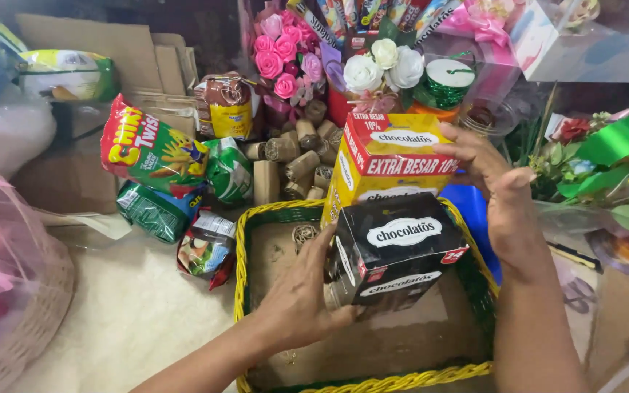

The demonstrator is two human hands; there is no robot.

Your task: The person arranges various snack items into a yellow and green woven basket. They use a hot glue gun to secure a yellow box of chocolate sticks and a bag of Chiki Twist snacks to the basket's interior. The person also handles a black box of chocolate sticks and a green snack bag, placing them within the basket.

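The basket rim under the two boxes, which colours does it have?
The basket rim is woven in yellow and green, seen best in the head view.

Background, head view. Floor covering: a cream fluffy rug [121, 313] at lower left. Rear left: flat brown cardboard sheets [111, 44] leaning upright, with a white plastic bag [5, 127] in front of them. Left edge: a wicker hamper [16, 320] wrapped in pink net. Rear centre: pink paper roses [283, 54] and white roses [384, 65], beside a spool of green ribbon [449, 80]. Right: green leaves and ribbon [613, 156] under clear wrap. Lighting is bright and even on the rug; the far background stays dark.
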